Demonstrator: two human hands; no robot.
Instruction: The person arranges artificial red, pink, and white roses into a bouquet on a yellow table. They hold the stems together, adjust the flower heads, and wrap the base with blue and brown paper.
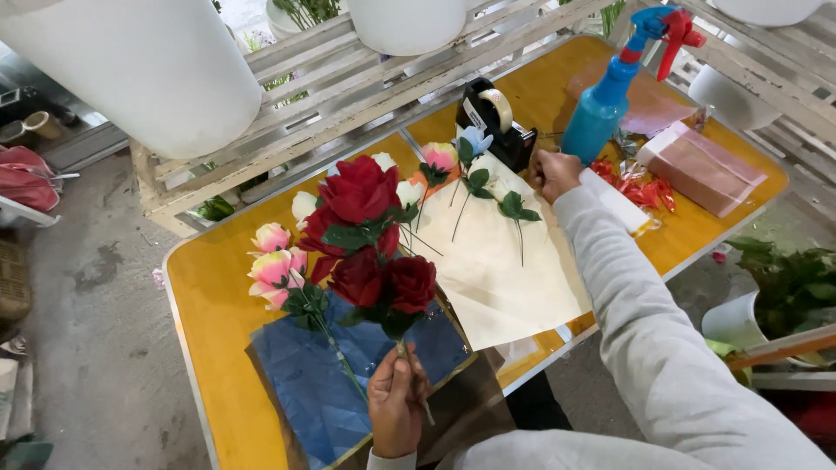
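Note:
My left hand (396, 400) grips the stems of a bunch of red roses (366, 235), held upright above a blue wrapping sheet (335, 374) at the table's near edge. My right hand (553, 172), in a grey sleeve, reaches to the far side, fingers closed beside a black tape dispenser (498, 122). What it pinches is hidden. Pink roses (274, 265) lie on the left of the blue sheet. A cream paper sheet (501, 257) in the middle carries several small pale flowers (453, 157).
An orange table (209, 287) with a metal rim holds a blue spray bottle (610, 96), a pink box (701, 165) and red foil scraps (636, 187). White slatted racks and large white pots (139, 70) crowd the far side. Green plants (788, 283) stand on the right.

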